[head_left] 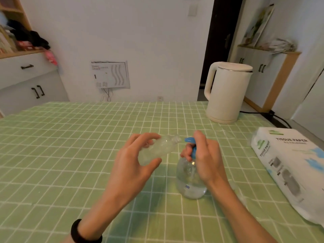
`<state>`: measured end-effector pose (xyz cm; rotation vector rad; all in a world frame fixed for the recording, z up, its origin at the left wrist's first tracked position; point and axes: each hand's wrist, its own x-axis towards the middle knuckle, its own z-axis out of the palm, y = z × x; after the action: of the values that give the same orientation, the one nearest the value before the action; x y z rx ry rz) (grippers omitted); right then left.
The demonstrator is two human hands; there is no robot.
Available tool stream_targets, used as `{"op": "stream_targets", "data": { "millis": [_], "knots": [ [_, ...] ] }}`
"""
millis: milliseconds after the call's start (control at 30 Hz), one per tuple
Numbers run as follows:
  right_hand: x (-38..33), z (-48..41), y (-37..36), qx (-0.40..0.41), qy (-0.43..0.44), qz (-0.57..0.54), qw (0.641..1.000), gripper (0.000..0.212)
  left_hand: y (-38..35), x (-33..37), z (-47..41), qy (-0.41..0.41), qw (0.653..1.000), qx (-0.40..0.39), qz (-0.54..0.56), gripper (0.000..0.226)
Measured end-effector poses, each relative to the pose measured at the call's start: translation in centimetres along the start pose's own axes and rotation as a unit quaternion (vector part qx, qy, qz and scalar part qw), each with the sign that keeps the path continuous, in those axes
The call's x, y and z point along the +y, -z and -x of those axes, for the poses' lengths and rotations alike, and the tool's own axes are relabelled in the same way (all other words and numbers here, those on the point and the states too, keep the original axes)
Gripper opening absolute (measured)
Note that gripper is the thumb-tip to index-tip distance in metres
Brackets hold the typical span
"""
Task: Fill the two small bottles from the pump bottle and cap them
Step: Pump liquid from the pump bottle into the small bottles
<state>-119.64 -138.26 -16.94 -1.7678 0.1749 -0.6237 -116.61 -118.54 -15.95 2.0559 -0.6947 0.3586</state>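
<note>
Left hand: grasps a small clear bottle between thumb and fingers, off the table, tilted, its open neck pointing right at the blue nozzle.
Right hand: wrapped round the blue pump head of the pump bottle, fingers curled at the trigger.
Pump bottle: clear, round-bodied, upright on the green checked tablecloth, just right of the small bottle.
Second small bottle: cannot be made out.
Kettle: cream electric, far right of table, cord trailing right.
Tissue paper pack: lying at right edge.
Left wrist: black band.
</note>
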Motion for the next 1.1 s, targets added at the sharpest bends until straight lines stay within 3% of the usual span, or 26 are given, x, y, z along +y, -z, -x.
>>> {"op": "stream_targets", "data": {
  "millis": [367,600,1100],
  "knots": [
    [-0.3,0.1,0.1,-0.004,-0.009,-0.021,1.000,0.059,-1.1,0.3,-1.1,-0.026,0.999,-0.023,0.025,0.054],
    [-0.4,0.2,0.2,-0.004,-0.002,-0.029,1.000,0.065,-1.2,-0.1,-0.9,-0.018,0.998,-0.030,0.048,0.055],
    [-0.3,0.2,0.0,-0.006,0.002,-0.023,1.000,0.049,-1.2,0.0,-0.8,-0.008,0.997,-0.042,0.066,0.055]
  ]
}}
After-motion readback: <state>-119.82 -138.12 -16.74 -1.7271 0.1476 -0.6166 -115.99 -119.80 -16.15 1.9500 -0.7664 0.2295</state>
